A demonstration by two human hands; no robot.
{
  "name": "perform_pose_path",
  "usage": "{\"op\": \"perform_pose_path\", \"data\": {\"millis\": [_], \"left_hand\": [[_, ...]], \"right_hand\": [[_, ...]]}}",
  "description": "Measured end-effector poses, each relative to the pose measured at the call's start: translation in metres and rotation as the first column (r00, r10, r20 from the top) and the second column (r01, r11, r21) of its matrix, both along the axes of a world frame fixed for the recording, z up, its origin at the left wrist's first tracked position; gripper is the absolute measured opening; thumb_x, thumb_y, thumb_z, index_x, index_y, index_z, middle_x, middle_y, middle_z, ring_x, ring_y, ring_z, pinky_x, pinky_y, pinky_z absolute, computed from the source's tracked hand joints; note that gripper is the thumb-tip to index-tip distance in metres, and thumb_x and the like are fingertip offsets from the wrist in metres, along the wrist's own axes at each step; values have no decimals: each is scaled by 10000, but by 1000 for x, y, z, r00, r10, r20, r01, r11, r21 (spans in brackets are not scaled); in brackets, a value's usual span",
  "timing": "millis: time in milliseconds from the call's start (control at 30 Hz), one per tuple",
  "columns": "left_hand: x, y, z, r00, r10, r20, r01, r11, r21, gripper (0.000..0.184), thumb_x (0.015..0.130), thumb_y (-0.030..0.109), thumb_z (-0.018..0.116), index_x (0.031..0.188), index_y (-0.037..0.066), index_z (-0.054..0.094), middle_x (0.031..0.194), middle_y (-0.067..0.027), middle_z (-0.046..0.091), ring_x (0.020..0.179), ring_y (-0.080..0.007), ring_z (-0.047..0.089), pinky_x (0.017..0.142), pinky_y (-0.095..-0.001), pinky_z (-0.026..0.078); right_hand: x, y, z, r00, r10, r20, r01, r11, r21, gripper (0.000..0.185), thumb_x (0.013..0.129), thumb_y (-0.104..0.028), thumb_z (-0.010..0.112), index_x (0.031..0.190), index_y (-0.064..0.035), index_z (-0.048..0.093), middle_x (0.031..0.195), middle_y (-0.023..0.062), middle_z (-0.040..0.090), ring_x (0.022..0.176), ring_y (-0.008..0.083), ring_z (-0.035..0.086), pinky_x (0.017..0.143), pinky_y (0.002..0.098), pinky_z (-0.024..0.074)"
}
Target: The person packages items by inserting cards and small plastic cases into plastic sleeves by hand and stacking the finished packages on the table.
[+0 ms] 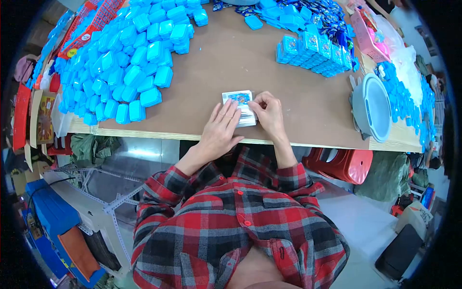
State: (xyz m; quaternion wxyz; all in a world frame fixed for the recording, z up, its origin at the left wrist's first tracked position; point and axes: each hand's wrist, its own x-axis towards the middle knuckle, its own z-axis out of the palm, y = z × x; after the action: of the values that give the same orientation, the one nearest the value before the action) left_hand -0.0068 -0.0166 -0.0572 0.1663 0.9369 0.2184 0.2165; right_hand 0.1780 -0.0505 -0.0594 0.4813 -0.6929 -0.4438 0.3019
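Note:
A stack of small white sheets with a blue printed picture (244, 97) lies near the front edge of the table. Across its left part my left hand (221, 128) rests flat, fingers stretched out over the print. At the stack's right edge my right hand (270, 113) is closed, thumb and forefinger pinched at the top sheet's side. The fingers hide part of the print, and I cannot tell whether the pinched sheet is lifted.
Many blue plastic boxes (132, 76) are heaped at the left. Stacked blue boxes with pictures (310, 54) stand at the back right. A light-blue basin (377, 108) sits at the right edge. Beyond are a red basket (103, 20), a pink basket (364, 36) and, below, a red stool (358, 166).

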Motion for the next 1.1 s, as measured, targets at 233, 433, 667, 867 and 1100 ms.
{"op": "perform_pose_path", "data": {"millis": [233,433,667,867,1100], "left_hand": [[0,-2,-3,1000,15,-20,-15,1000,23,759,697,205,725,1339,-32,395,1424,-213,370,1363,-351,298,1107,-484,249],[3,0,7,973,155,171,-140,985,-99,613,725,155,704,1264,-19,471,1273,-177,487,1195,-320,444,998,-418,356],[22,27,29,882,401,246,-211,805,-555,188,772,80,659,941,-2,639,917,-67,585,846,-193,511,790,-299,411],[24,32,28,841,422,338,-43,675,-737,63,785,56,650,770,-4,639,803,-36,581,776,-146,508,768,-259,401],[25,38,41,739,515,434,-53,686,-725,66,774,33,648,728,-9,626,750,-34,568,726,-133,499,703,-240,398]], "right_hand": [[0,-2,3,988,-26,153,9,994,110,76,771,-13,611,719,42,602,760,54,570,608,156,492,562,269,411],[2,-5,17,985,-86,149,57,980,189,64,789,-1,594,763,49,624,786,49,579,614,145,478,563,250,395],[0,-12,42,1000,5,-29,1,984,180,83,809,-17,601,789,53,638,800,41,580,631,122,474,563,222,378],[2,-13,33,989,-54,-139,85,969,231,35,781,4,652,769,36,649,775,17,557,635,85,443,561,198,345],[10,-14,38,909,20,-415,72,976,205,59,799,4,644,756,44,637,773,12,547,672,83,446,626,185,348]]}}
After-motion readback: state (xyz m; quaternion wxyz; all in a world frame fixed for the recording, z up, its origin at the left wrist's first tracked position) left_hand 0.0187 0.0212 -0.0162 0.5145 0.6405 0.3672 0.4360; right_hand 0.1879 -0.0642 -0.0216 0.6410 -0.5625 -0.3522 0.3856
